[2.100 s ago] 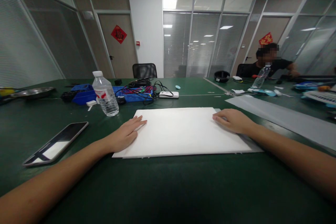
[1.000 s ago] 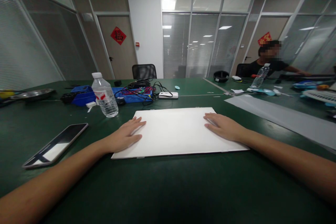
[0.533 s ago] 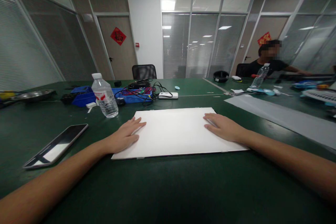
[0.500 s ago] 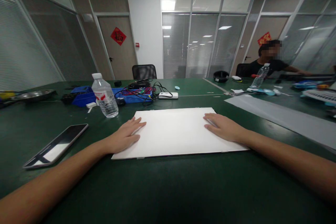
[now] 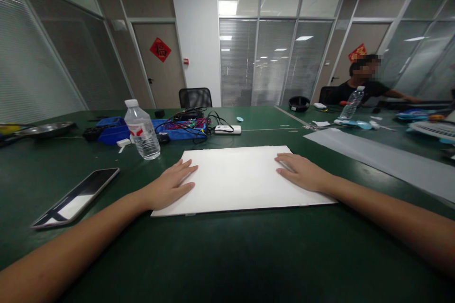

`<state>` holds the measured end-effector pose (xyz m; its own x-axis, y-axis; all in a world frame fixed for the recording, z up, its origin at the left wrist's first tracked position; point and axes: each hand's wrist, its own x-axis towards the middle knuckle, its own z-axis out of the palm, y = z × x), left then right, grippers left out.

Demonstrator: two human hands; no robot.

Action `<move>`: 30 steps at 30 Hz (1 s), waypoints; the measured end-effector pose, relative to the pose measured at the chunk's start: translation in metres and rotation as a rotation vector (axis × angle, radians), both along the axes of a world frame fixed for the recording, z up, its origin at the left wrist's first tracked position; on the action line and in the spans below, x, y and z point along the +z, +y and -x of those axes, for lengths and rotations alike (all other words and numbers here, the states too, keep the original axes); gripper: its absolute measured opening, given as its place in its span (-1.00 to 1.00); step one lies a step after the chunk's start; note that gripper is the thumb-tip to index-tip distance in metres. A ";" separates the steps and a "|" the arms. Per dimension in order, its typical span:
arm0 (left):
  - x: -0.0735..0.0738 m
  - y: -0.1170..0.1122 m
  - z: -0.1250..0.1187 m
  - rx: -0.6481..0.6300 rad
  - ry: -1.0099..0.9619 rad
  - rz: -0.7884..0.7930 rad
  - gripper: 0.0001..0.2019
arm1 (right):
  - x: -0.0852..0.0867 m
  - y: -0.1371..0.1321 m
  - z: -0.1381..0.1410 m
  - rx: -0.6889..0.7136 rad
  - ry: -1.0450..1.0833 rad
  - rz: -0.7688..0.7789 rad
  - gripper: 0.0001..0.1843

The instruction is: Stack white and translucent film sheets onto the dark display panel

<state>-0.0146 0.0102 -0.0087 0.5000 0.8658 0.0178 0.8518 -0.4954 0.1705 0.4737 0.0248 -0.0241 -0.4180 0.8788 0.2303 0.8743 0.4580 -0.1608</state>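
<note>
A white rectangular sheet (image 5: pixel 238 177) lies flat on the dark green table (image 5: pixel 227 255) in front of me. My left hand (image 5: pixel 170 184) rests palm down on the sheet's left edge, fingers stretched out flat. On the sheet's right part lies my right hand (image 5: pixel 302 170), also flat with fingers extended. Neither hand holds anything.
A clear water bottle (image 5: pixel 142 129) stands left of the sheet, a phone (image 5: pixel 76 195) lies nearer left. Blue trays with cables (image 5: pixel 181 127) sit behind. A long grey sheet (image 5: pixel 384 161) lies to the right. A person (image 5: pixel 366 83) sits at the far right.
Over two seconds my right hand slid left onto the sheet, and a second sheet edge seen beneath at the right is no longer visible. In the last second nothing has moved.
</note>
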 end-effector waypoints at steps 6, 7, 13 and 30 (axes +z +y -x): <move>-0.002 0.001 0.001 -0.006 -0.021 -0.021 -0.18 | 0.000 -0.001 -0.001 -0.001 0.016 0.010 -0.26; -0.002 0.002 0.001 -0.005 -0.020 -0.019 -0.18 | 0.000 0.000 -0.001 -0.004 0.021 0.016 -0.25; -0.003 0.003 0.000 -0.006 -0.027 -0.033 -0.19 | -0.004 0.003 -0.005 0.019 0.050 0.013 -0.24; -0.005 0.006 0.003 0.006 -0.061 -0.018 -0.23 | 0.009 0.045 -0.070 -0.387 -0.091 -0.081 -0.29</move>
<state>-0.0177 0.0166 -0.0141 0.4921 0.8682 0.0638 0.8431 -0.4936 0.2137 0.5432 0.0697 -0.0151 -0.0818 0.9557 0.2827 0.9936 0.1002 -0.0512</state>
